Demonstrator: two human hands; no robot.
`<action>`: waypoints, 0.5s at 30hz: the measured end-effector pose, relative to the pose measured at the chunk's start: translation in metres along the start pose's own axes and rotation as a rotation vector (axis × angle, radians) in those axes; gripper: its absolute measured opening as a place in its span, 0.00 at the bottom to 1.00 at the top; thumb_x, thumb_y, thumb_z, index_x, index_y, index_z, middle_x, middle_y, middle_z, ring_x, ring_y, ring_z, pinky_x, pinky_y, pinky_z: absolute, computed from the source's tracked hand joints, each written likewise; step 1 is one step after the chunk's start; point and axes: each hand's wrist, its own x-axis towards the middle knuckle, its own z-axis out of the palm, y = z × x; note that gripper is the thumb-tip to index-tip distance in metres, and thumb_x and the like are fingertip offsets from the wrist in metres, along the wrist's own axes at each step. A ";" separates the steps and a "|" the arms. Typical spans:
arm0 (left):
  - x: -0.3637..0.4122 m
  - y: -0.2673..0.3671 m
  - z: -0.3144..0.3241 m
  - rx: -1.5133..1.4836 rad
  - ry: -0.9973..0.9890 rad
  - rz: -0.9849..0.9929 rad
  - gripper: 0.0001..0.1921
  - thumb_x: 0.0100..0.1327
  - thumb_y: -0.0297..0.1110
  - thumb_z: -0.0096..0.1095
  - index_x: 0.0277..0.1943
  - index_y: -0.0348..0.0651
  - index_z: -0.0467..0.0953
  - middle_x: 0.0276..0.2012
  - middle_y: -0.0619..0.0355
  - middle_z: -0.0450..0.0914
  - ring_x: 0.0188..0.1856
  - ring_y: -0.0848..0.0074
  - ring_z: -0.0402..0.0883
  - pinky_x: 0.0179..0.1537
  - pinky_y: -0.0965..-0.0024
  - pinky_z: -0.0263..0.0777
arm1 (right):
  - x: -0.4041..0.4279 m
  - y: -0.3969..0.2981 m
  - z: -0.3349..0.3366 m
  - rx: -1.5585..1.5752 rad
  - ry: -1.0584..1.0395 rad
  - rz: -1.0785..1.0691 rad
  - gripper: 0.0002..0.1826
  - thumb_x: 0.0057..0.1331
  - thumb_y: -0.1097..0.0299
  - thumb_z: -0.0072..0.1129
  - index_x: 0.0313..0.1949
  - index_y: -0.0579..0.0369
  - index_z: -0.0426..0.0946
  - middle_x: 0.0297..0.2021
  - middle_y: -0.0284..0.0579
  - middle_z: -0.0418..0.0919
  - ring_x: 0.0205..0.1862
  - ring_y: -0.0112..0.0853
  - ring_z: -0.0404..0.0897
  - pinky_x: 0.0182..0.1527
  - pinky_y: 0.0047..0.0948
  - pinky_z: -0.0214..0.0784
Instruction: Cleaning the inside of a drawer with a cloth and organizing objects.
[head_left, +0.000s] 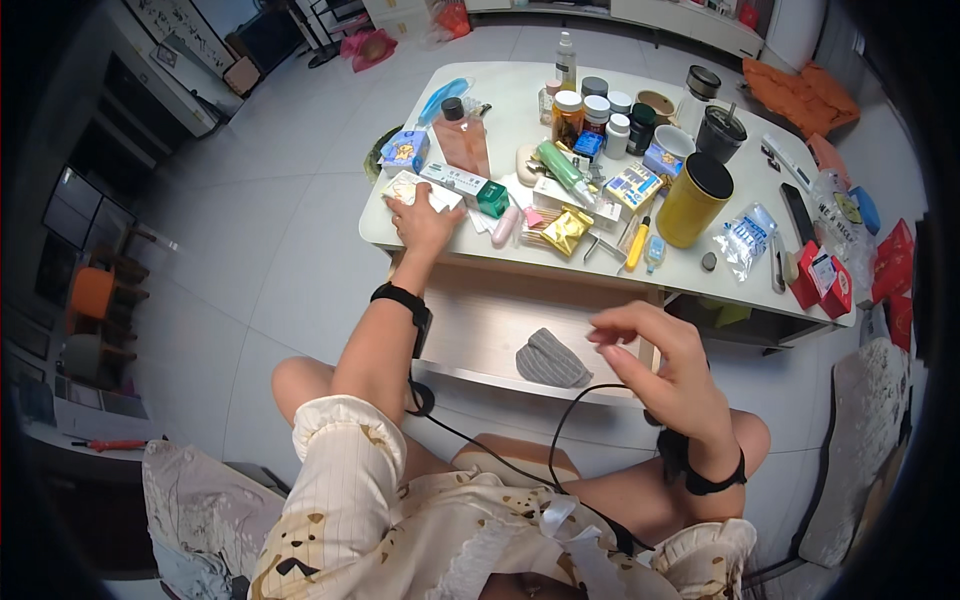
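My left hand (424, 225) lies spread over a small white box (405, 185) at the table's near left. Its fingers touch the box, but whether they grip it is hidden. Just beyond are a green-and-white carton (466, 187) and a blue box with a cartoon print (405, 151). My right hand (660, 360) hovers over the right side of a pulled-out drawer (472, 322), its fingers curved and apart with nothing between them. Inside the drawer, near its front edge, rests a folded grey striped cloth item (551, 360).
Bottles and jars crowd the white table (510, 82), among them a pink liquid bottle (461, 139) and a yellow canister (694, 201). A yellow-handled cutter (638, 244) lies near the front edge. Red boxes (820, 281) stand at the right corner. A black cable (495, 455) crosses my lap.
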 end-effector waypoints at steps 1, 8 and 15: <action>0.001 -0.004 -0.002 -0.016 -0.007 0.096 0.34 0.40 0.46 0.71 0.53 0.53 0.66 0.60 0.26 0.42 0.58 0.38 0.57 0.55 0.51 0.59 | -0.009 0.007 -0.002 0.001 0.015 0.084 0.11 0.56 0.77 0.53 0.40 0.65 0.73 0.33 0.46 0.77 0.35 0.29 0.76 0.40 0.23 0.66; -0.027 -0.039 -0.012 -0.187 0.129 0.290 0.28 0.43 0.35 0.71 0.48 0.44 0.68 0.50 0.37 0.60 0.52 0.47 0.64 0.53 0.58 0.61 | -0.029 0.041 0.000 0.180 0.047 0.192 0.11 0.57 0.76 0.53 0.40 0.63 0.73 0.34 0.45 0.77 0.34 0.28 0.76 0.39 0.25 0.67; -0.096 -0.025 -0.035 -0.312 0.283 0.430 0.28 0.47 0.38 0.69 0.51 0.42 0.67 0.49 0.45 0.66 0.52 0.56 0.65 0.54 0.62 0.60 | -0.005 0.061 0.000 0.462 0.148 0.274 0.12 0.61 0.73 0.49 0.44 0.64 0.71 0.34 0.44 0.76 0.34 0.24 0.75 0.38 0.20 0.64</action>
